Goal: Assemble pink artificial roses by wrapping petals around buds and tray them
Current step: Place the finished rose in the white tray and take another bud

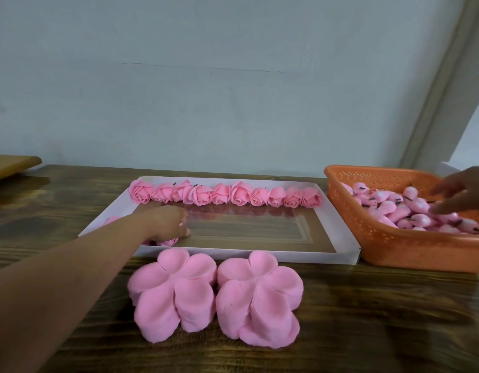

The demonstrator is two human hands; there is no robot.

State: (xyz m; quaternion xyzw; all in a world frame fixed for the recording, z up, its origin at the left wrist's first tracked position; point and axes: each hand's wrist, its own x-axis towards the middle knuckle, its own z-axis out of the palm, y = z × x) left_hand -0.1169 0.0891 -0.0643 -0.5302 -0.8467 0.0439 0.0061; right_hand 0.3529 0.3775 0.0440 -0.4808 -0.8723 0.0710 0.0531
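A: Where do we stand? Our left hand [169,223] reaches into the white tray [249,258] at its near left corner, fingers lowered onto a finished rose [167,241] there; we can't tell if they pinch it or only rest on it.

B: And our right hand [454,196] hovers over the orange basket [388,238], fingers spread and loose above the buds [418,208], holding nothing we can see, though it's blurred.

A: What could go wrong?

B: As we draw the left arm back, the forearm could drag across the petal stacks [214,294] on the surface [367,319] just in front of the tray and topple them.

A: Orientation?

B: The row of roses [224,196] runs left to right along the far wall, lying on their sides, blooms mostly facing us, dark stems pointing away. The near rose is mostly hidden, so we can't tell its direction.
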